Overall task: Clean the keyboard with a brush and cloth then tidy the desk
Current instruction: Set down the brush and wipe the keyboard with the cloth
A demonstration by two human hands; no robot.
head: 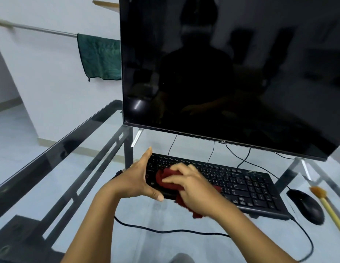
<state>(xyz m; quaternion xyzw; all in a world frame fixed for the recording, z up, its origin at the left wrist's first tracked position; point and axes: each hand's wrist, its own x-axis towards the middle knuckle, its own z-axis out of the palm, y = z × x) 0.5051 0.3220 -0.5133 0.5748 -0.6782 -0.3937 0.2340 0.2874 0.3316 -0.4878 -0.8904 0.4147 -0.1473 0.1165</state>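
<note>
Head view shows the black keyboard [231, 184] lying on the glass desk [41, 179] just in front of the monitor [222, 73], its long axis running from the far left down to the near right. The left hand [138, 179] is spread open and clamps the keyboard's left end, fingers on the far edge and thumb on the near edge, bracing it. The right hand [195, 188] is closed around a bunched dark red cloth [165, 177] and presses it on the keys at the left part of the board. Most of the keyboard stretches away to the right of both hands, so the wipe, as I judge it, must travel rightward along that axis, and the right hand is the nearer one to that unwiped stretch.

The cloth looks soft and nappy, crumpled into a pad with a tail hanging off the near edge. The keyboard is matte hard plastic with low keys and pale legends. The desk top is clear, smooth glass on a dark metal frame. A glossy black mouse [306, 207] sits just right of the keyboard, and beside it lies a brush [325, 200] with a pale wooden handle and tan bristles, free of either hand. A cable [165, 231] trails across the near glass.
</note>
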